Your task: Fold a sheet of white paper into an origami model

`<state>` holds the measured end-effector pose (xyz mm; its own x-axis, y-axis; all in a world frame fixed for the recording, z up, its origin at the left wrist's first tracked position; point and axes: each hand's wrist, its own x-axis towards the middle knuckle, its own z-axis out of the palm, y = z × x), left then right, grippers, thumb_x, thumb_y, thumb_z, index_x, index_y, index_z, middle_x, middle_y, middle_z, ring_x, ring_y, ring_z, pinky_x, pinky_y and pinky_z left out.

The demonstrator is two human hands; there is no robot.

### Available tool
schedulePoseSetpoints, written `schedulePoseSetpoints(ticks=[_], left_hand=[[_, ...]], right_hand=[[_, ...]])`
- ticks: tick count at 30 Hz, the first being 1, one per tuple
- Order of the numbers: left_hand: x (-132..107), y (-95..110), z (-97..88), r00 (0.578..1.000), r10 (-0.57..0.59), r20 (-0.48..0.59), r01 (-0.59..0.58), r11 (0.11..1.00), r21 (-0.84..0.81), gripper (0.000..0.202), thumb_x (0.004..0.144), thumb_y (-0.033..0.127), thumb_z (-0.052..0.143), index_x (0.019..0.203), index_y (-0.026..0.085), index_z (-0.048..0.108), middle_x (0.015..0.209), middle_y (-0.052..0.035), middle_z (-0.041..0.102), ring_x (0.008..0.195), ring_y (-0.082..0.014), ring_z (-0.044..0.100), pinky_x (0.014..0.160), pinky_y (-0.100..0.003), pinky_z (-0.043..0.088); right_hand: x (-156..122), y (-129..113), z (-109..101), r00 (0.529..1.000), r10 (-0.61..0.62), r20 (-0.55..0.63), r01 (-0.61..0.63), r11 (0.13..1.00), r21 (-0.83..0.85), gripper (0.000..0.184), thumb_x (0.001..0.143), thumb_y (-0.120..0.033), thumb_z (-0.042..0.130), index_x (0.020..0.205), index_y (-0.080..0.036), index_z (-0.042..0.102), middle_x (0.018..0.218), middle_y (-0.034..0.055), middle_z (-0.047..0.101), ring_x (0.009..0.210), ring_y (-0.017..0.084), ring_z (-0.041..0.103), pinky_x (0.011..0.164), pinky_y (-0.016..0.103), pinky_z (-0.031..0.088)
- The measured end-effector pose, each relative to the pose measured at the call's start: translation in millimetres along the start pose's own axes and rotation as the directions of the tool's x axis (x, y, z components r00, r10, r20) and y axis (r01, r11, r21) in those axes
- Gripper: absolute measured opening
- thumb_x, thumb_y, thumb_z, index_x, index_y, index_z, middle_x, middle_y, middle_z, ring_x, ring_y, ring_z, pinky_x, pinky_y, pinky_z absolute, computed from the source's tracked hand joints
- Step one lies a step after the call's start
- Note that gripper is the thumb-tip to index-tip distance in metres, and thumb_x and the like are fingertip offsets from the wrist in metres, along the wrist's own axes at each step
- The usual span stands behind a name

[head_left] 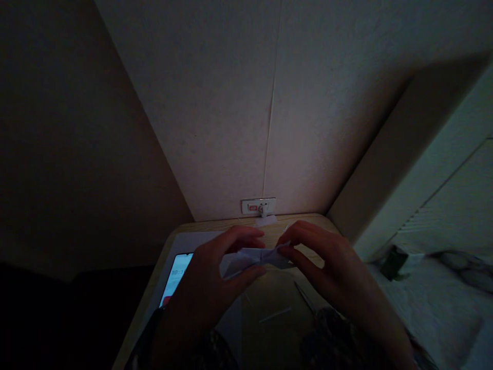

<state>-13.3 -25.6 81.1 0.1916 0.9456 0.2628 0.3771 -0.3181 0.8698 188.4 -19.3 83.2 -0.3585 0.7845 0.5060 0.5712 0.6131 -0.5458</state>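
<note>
A folded piece of white paper [246, 258] is held up above the small wooden table, between both hands. My left hand [215, 272] grips its left part, with the thumb below and the fingers above. At its right end, my right hand [321, 252] pinches the paper between thumb and fingertips. Beneath and left of my left hand lies a lit phone [177, 275], partly covered by that hand. Below the paper, a thin pale strip [275, 315] rests on the tabletop. A pointed metal blade [304, 297] lies near my right wrist, its other end hidden in shadow.
The wooden table [173, 237] stands against a wall with a socket and plug [262, 208]. A small paper piece [265, 221] lies at the table's back edge. A white sheet [233, 329] is under the phone. To the right is pale bedding [427, 303] with a small dark green object [393, 262].
</note>
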Motion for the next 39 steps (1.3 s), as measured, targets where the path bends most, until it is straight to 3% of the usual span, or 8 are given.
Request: schedulePoseSetpoints(ticks=[4,15,27,32,36,39], left_hand=[[-1,4,3.9,1.0,-0.023,0.001,0.022,0.998,0.056,0.013,0.078,0.018,0.07,0.089,0.024,0.072,0.089,0.0017,0.079,0.086,-0.0186,0.073,0.082,-0.03,0.056],[-1,6,6.8,0.999,0.042,-0.017,-0.041,0.997,0.069,0.015,0.078,0.014,0.069,0.088,0.024,0.071,0.087,0.0024,0.079,0.082,-0.0188,0.074,0.079,-0.029,0.056],[-3,13,8.0,0.996,-0.074,-0.041,0.07,0.994,-0.081,0.015,0.075,0.015,0.07,0.086,0.025,0.072,0.068,0.0067,0.067,0.069,-0.0145,0.064,0.067,-0.025,0.048],[-3,13,6.3,0.994,-0.096,-0.051,0.087,0.983,-0.159,0.012,0.075,0.017,0.07,0.084,0.025,0.072,0.067,0.0065,0.065,0.067,-0.0141,0.064,0.063,-0.023,0.048],[-2,12,6.1,0.98,-0.152,-0.127,0.121,0.966,-0.227,0.012,0.074,0.02,0.073,0.084,0.027,0.074,0.069,0.007,0.065,0.065,-0.0119,0.063,0.057,-0.02,0.045],[-2,10,7.6,0.969,-0.161,-0.189,0.097,0.946,-0.308,0.015,0.072,0.019,0.076,0.085,0.027,0.076,0.075,0.0074,0.07,0.073,-0.0115,0.066,0.063,-0.019,0.047]], right_hand=[[-1,-3,3,0.999,-0.016,0.04,0.016,1.0,-0.006,0.014,0.092,-0.014,0.06,0.082,-0.02,0.066,0.079,0.0021,0.07,0.073,0.016,0.065,0.065,0.026,0.05],[0,-8,4,0.999,-0.039,-0.007,0.039,0.999,0.035,0.013,0.092,-0.016,0.06,0.08,-0.021,0.063,0.077,0.0006,0.069,0.071,0.016,0.064,0.064,0.025,0.049],[0,-11,3,0.999,-0.023,-0.04,0.025,0.997,0.073,0.014,0.092,-0.018,0.062,0.078,-0.019,0.064,0.073,-0.0009,0.068,0.068,0.014,0.064,0.063,0.023,0.049],[-1,-10,1,0.988,0.007,-0.156,0.019,0.986,0.164,0.005,0.091,-0.024,0.066,0.086,-0.021,0.066,0.079,-0.0014,0.071,0.073,0.014,0.067,0.067,0.022,0.051],[-3,-7,0,0.973,-0.004,-0.23,0.051,0.978,0.201,0.012,0.086,-0.027,0.073,0.092,-0.023,0.063,0.085,-0.0025,0.07,0.081,0.014,0.066,0.072,0.022,0.052],[-3,-6,1,0.974,-0.041,-0.224,0.083,0.979,0.185,0.016,0.085,-0.021,0.074,0.094,-0.024,0.062,0.09,-0.003,0.068,0.086,0.013,0.065,0.076,0.021,0.051]])
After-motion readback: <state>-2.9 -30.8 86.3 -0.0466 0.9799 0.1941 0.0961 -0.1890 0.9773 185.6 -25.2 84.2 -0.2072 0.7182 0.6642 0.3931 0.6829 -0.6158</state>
